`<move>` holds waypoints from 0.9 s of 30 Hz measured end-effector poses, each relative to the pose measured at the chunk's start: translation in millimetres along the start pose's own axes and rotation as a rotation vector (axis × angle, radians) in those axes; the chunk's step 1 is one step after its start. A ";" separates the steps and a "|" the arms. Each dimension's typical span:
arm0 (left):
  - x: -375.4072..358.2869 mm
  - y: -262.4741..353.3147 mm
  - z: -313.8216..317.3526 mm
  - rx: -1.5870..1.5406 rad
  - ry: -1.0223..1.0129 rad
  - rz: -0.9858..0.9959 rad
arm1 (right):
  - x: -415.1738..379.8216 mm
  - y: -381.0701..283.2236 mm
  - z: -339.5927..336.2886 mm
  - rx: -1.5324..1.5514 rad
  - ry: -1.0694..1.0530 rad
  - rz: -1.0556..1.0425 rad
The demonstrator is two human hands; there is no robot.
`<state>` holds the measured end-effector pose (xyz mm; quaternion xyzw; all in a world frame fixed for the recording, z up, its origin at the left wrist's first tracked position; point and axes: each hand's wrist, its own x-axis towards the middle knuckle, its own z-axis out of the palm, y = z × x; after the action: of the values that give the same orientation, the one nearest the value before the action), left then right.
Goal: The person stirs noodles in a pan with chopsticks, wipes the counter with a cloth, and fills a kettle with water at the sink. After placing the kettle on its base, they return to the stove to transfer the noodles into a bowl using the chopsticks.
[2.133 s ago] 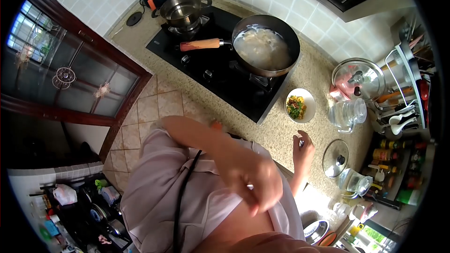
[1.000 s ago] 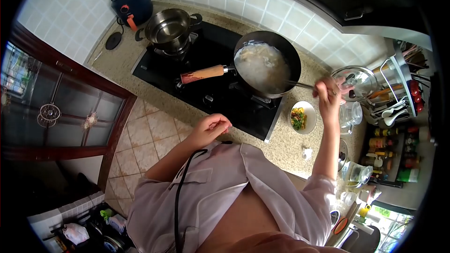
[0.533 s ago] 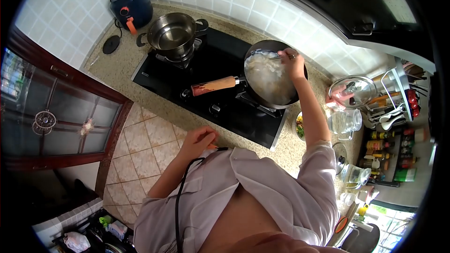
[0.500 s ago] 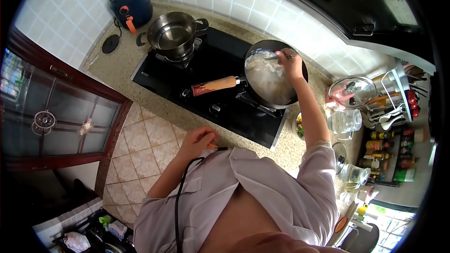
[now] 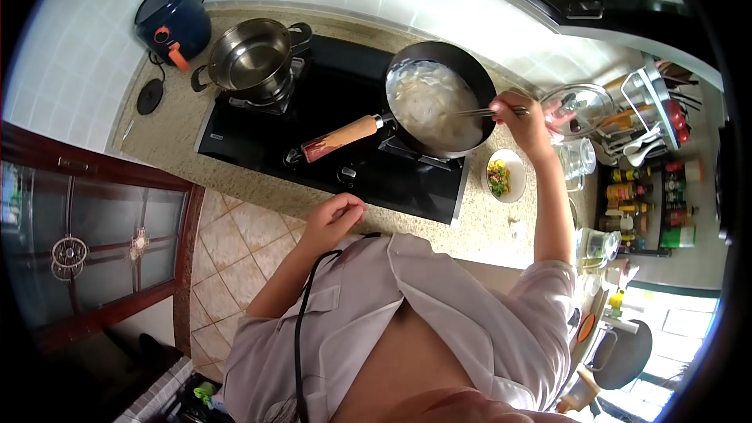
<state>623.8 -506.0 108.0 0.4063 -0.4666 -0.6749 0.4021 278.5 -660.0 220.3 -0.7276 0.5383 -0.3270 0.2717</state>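
My right hand grips thin metal chopsticks, whose tips dip into the right side of a milky, steaming mixture with pale pieces. The mixture fills a dark frying pan on the right burner. A wooden handle with a dark red end sticks out from the pan toward the lower left. My left hand hangs at the counter's front edge, fingers curled in, with nothing visible in it. Below my right hand stands a white bowl of chopped yellow, green and red bits.
An uncovered steel pot rests on the left burner of the black stove. A dark blue air fryer occupies the left corner. A glass lid, a glass pitcher and a spice rack line the right.
My right hand has moved from above the pan to its right rim, with the chopsticks now pointing left into the mixture. The view has shifted, and the bowl shows fully. My left hand stays curled.
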 end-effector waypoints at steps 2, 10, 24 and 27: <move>3.6 2.2 2.0 0.013 -0.037 -0.006 | -17.9 -5.3 -9.2 -0.004 0.105 -0.020; 8.5 -5.1 22.7 0.044 -0.095 0.007 | -92.0 -6.6 -16.3 -0.086 0.399 -0.157; 5.0 -6.0 82.0 0.146 -0.084 -0.012 | -160.1 36.9 12.8 0.373 0.588 0.060; 5.9 -7.0 93.2 0.191 -0.089 -0.015 | -161.0 24.9 1.0 0.456 0.638 0.049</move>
<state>534.5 -481.4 122.1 0.4159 -0.5433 -0.6476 0.3354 231.0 -512.0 171.5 -0.4973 0.5264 -0.6415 0.2532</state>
